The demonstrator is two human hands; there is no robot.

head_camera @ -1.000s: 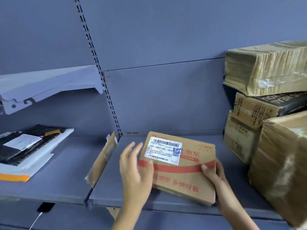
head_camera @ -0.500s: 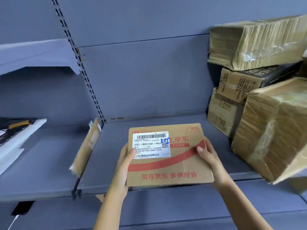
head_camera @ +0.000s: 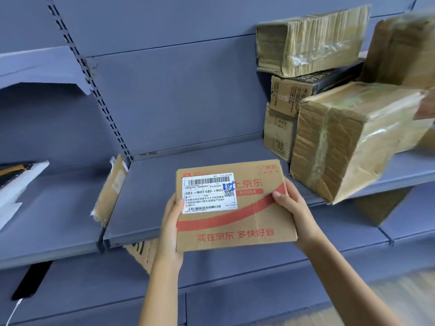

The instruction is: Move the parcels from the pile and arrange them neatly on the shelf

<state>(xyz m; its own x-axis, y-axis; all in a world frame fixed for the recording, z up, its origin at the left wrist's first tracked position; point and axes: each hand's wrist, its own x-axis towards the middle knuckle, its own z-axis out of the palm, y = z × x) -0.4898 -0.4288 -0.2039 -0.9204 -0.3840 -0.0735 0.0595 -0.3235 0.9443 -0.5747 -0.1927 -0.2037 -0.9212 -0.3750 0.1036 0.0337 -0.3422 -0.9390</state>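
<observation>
Presently, the flat cardboard carton (head_camera: 235,208) is held in both hands over the front of the grey shelf board (head_camera: 146,196). Its far edge lies above the board and its near edge overhangs the board's front lip. Whether its underside touches the board cannot be told.

The left hand (head_camera: 170,222) grips the carton's left edge, thumb laid on top beside the white shipping label (head_camera: 208,192); its fingers pass beneath and are hidden. The right hand (head_camera: 294,208) grips the right edge, thumb pressed on top at the end of the red stripe, fingers likewise out of sight below. The carton faces printed side up, label towards its far left corner.

At the right end of the shelf board stand stacked parcels. A large taped carton (head_camera: 348,142) sits at the front, tilted, with its near corner projecting past the lip, close beside the held carton but apart from it. Behind it a small brown box (head_camera: 277,132) carries a black-topped box (head_camera: 306,90), and a tape-wrapped parcel (head_camera: 310,41) lies on top.

At the left end of the shelf board a flattened cardboard piece (head_camera: 110,191) stands wedged on edge in the gap below the slotted upright (head_camera: 94,90). Beyond that gap, on the adjoining board, lies a white mailer bag (head_camera: 14,184), partly cut off by the frame.
</observation>
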